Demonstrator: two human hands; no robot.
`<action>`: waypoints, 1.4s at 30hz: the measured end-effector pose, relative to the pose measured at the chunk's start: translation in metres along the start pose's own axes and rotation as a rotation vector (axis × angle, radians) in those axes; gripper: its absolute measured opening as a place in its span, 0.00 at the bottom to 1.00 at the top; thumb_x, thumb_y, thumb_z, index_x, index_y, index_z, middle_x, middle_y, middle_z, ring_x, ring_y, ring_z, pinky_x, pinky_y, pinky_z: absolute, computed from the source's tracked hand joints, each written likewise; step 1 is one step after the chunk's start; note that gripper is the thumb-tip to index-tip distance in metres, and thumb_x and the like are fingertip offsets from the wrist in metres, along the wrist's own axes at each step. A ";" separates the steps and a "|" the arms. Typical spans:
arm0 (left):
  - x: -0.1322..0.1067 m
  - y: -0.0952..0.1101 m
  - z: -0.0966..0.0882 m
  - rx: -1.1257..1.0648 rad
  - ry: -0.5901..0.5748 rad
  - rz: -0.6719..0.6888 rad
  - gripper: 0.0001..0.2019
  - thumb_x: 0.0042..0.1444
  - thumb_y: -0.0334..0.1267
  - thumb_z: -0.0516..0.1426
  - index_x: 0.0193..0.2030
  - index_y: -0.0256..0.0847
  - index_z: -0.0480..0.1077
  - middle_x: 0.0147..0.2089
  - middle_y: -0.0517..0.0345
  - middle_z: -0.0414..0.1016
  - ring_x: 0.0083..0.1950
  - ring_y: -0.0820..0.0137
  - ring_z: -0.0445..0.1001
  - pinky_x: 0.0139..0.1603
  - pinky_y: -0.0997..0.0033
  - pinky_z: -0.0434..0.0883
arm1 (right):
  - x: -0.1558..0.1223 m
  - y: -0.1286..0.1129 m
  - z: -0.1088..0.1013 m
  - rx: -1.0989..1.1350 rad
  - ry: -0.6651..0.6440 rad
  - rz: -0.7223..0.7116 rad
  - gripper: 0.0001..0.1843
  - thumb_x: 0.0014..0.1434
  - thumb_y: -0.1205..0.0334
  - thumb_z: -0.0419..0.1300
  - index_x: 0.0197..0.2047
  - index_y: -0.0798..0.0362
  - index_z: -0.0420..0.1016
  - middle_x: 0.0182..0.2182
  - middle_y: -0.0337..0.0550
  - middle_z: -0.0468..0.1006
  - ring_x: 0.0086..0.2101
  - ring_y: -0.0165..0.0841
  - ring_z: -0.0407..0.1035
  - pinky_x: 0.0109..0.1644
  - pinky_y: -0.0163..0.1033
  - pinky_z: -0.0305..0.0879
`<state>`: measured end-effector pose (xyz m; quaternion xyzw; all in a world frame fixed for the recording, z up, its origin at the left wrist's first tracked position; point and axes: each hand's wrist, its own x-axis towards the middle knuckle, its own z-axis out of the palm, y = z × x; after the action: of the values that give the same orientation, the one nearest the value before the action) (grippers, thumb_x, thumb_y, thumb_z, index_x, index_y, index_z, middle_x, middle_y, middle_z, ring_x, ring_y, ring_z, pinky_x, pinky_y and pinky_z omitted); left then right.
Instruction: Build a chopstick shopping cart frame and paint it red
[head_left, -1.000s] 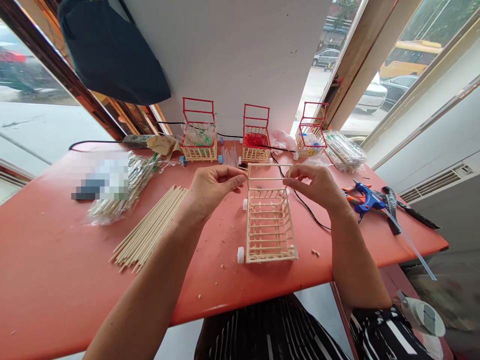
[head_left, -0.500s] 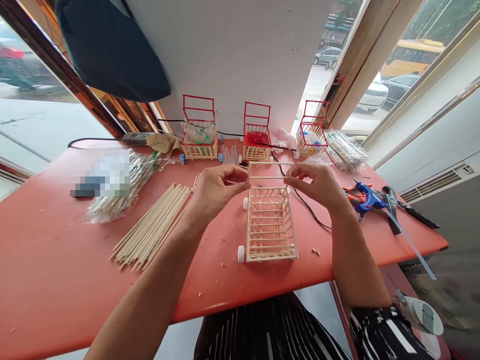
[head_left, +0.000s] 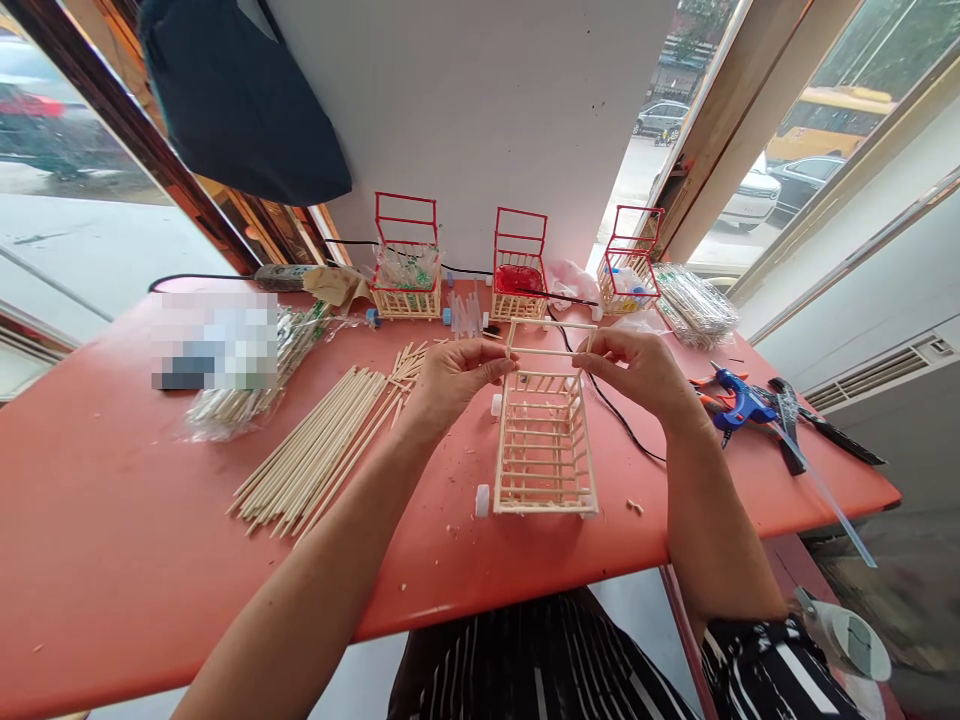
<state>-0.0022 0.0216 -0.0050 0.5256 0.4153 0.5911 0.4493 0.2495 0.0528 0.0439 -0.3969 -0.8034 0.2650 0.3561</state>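
A small unpainted cart of wooden sticks (head_left: 545,450), with white wheels, stands on the red table (head_left: 112,520) in front of me. Its upright handle frame rises at the far end. My left hand (head_left: 457,378) pinches the left post of that frame between thumb and fingers. My right hand (head_left: 637,368) pinches the right post the same way. Both hands are closed on the frame, one on each side of the cart.
A fan of loose wooden sticks (head_left: 330,445) lies left of the cart, with bagged sticks (head_left: 247,385) behind. Three finished red-handled carts (head_left: 517,270) line the back wall. A blue glue gun (head_left: 739,398), pliers and a black cable lie at right.
The view has shifted slightly. Both hands have slid a little lower and closer together on the handle frame; the cart stays on the table.
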 end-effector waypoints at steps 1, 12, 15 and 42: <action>0.000 -0.002 0.001 -0.003 0.014 0.012 0.13 0.43 0.47 0.74 0.30 0.42 0.84 0.32 0.55 0.84 0.31 0.70 0.75 0.36 0.67 0.75 | 0.000 0.000 0.000 0.010 0.000 0.002 0.19 0.61 0.45 0.68 0.29 0.52 0.76 0.29 0.41 0.78 0.31 0.31 0.68 0.37 0.39 0.64; -0.006 -0.001 0.005 -0.048 0.054 0.034 0.12 0.47 0.43 0.72 0.36 0.39 0.83 0.31 0.56 0.84 0.33 0.67 0.80 0.33 0.70 0.76 | 0.002 0.003 0.006 0.155 -0.037 0.054 0.20 0.63 0.46 0.66 0.29 0.53 0.75 0.27 0.40 0.77 0.26 0.27 0.68 0.31 0.37 0.64; -0.007 0.001 0.006 -0.060 0.055 0.001 0.15 0.47 0.45 0.73 0.39 0.39 0.82 0.32 0.55 0.84 0.36 0.65 0.83 0.33 0.70 0.77 | 0.002 0.002 0.006 0.149 -0.066 0.051 0.22 0.64 0.44 0.65 0.29 0.54 0.74 0.28 0.41 0.78 0.27 0.28 0.69 0.30 0.36 0.66; -0.013 0.006 0.014 0.065 0.137 -0.013 0.18 0.48 0.52 0.71 0.38 0.40 0.83 0.32 0.54 0.83 0.37 0.63 0.84 0.35 0.69 0.79 | 0.000 0.002 0.011 0.159 -0.072 0.046 0.21 0.69 0.44 0.60 0.34 0.53 0.75 0.33 0.44 0.80 0.30 0.30 0.70 0.33 0.37 0.68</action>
<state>0.0117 0.0073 -0.0008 0.4953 0.4676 0.6091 0.4063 0.2422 0.0520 0.0360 -0.3760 -0.7828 0.3500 0.3512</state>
